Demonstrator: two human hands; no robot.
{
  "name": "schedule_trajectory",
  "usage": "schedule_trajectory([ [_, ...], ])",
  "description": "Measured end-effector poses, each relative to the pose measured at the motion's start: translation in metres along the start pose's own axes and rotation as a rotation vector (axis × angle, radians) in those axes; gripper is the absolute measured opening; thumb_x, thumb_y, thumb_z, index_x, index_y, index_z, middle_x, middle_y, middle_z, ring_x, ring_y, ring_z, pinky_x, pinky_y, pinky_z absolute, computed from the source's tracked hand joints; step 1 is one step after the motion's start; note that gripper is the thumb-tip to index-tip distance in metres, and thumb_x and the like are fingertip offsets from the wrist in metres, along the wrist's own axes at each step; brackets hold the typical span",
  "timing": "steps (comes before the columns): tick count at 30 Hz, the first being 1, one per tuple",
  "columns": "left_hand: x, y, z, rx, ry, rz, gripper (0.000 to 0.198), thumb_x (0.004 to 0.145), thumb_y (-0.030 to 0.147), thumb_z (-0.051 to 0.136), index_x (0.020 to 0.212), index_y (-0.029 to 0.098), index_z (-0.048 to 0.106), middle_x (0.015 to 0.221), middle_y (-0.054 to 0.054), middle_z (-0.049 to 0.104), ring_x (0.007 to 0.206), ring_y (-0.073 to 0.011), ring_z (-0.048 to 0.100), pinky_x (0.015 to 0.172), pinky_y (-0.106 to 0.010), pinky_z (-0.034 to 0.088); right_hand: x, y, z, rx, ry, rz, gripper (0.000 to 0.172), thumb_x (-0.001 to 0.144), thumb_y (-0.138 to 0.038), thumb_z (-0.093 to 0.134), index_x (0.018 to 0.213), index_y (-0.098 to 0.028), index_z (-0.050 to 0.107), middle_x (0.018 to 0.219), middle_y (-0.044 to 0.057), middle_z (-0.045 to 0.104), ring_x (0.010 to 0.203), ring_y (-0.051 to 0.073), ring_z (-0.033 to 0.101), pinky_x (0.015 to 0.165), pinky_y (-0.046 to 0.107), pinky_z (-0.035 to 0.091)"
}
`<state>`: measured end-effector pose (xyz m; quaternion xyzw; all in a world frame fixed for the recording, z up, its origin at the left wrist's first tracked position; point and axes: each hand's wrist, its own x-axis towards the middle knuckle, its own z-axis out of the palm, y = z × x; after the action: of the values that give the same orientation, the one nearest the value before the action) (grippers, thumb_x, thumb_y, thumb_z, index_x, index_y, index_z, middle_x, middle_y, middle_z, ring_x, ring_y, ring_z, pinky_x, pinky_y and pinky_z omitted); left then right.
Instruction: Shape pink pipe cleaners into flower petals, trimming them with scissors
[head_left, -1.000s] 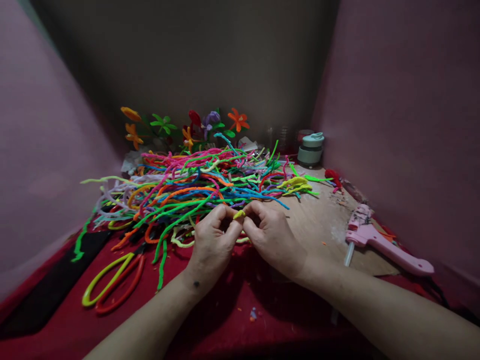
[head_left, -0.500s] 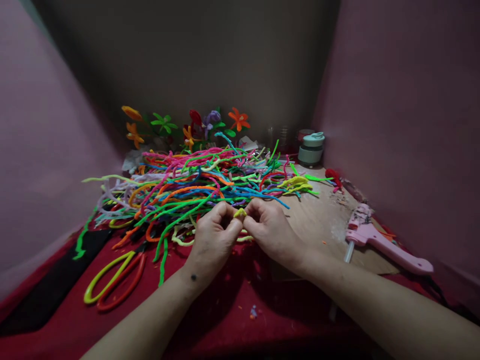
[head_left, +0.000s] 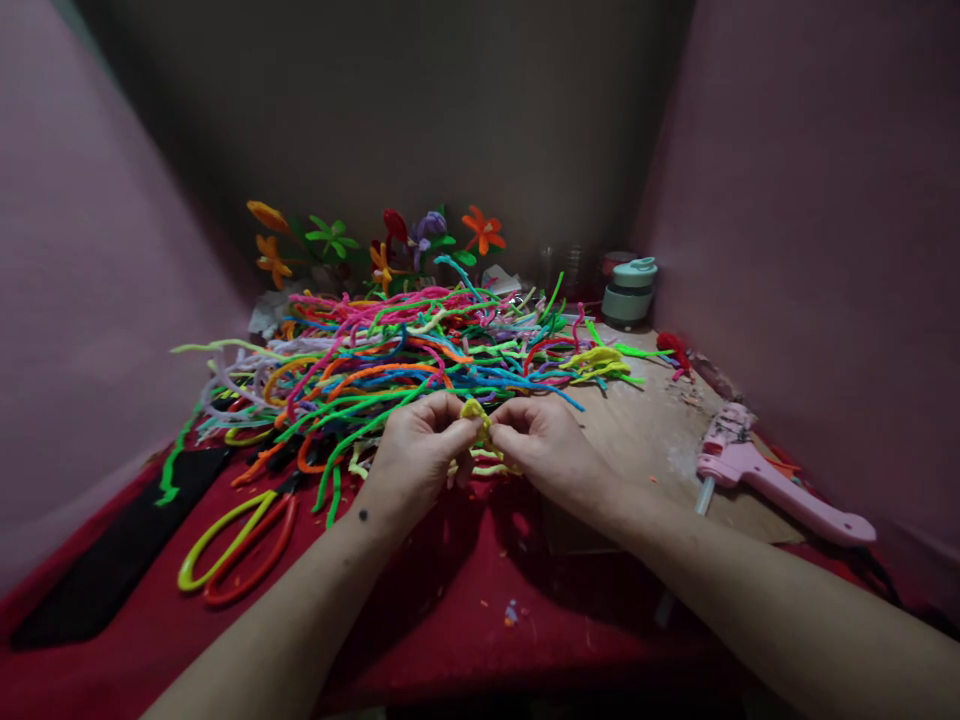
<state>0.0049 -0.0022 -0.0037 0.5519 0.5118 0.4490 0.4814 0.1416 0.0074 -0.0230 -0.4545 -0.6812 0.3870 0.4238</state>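
My left hand and my right hand meet fingertip to fingertip over the red cloth. Both pinch a small bent yellow pipe cleaner piece between them, fingers curled closed. Just beyond the hands lies a big tangled pile of pipe cleaners in many colours.
Scissors with yellow and red handles lie left of my left forearm. A pink glue gun rests on a wooden board at right. Pipe-cleaner flowers stand at the back, beside a pale green container. Pink walls close both sides.
Both hands have shifted slightly away from me and kept working the yellow piece, which now shows more between the fingertips. The camera view tilted a little.
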Motion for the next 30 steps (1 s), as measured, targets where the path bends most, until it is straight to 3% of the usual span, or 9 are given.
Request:
schedule_trajectory([
  [9,-0.001,0.000,0.001,-0.018,-0.061,-0.061,0.019,0.067,0.026,0.064,0.060,0.015,0.050,0.041,0.007,0.044,0.032,-0.0044,0.037,0.033,-0.017,0.028,-0.002,0.000,0.000,-0.067,0.040,-0.038,0.016,0.065,-0.014,0.049,0.050,-0.016,0.046,0.047,-0.005,0.043,0.048,0.007,0.038,0.047,0.021,0.027],
  [15,0.003,-0.001,-0.008,-0.040,-0.127,-0.045,0.016,0.068,0.026,0.064,0.063,0.013,0.055,0.053,0.003,0.052,0.043,-0.0067,0.046,0.041,-0.018,0.036,0.001,-0.005,-0.010,0.267,-0.206,0.200,0.015,0.068,-0.023,0.052,0.058,-0.014,0.056,0.048,-0.004,0.046,0.042,0.006,0.037,0.042,0.020,0.028],
  [17,0.004,-0.001,-0.011,-0.031,-0.164,-0.035,0.014,0.068,0.027,0.064,0.070,0.014,0.059,0.060,0.002,0.056,0.050,-0.0085,0.050,0.047,-0.020,0.040,0.001,-0.006,-0.011,0.287,-0.232,0.230,0.017,0.068,-0.025,0.053,0.055,-0.014,0.056,0.045,-0.005,0.043,0.040,0.006,0.034,0.040,0.020,0.025],
  [20,0.004,0.001,-0.011,0.042,-0.118,0.008,0.016,0.069,0.028,0.064,0.078,0.015,0.062,0.067,0.000,0.059,0.056,-0.0103,0.053,0.051,-0.021,0.041,0.001,-0.009,-0.010,0.216,-0.171,0.210,0.019,0.067,-0.023,0.055,0.051,-0.013,0.055,0.042,-0.005,0.042,0.039,0.005,0.033,0.039,0.020,0.024],
  [25,-0.001,0.005,-0.004,0.180,0.065,0.160,0.010,0.070,0.022,0.061,0.066,0.013,0.063,0.063,0.001,0.057,0.057,-0.0090,0.049,0.052,-0.019,0.039,-0.001,-0.009,-0.008,0.308,-0.192,0.225,0.017,0.062,-0.013,0.051,0.045,-0.015,0.051,0.037,-0.005,0.041,0.035,0.005,0.034,0.037,0.021,0.024],
  [30,-0.001,0.001,-0.003,0.113,0.011,0.265,0.009,0.071,0.019,0.060,0.064,0.015,0.062,0.066,0.001,0.056,0.063,-0.0099,0.050,0.058,-0.019,0.041,0.001,-0.002,-0.009,0.508,-0.309,0.288,0.016,0.060,-0.016,0.055,0.044,-0.015,0.051,0.035,-0.005,0.042,0.032,0.006,0.034,0.036,0.021,0.024],
])
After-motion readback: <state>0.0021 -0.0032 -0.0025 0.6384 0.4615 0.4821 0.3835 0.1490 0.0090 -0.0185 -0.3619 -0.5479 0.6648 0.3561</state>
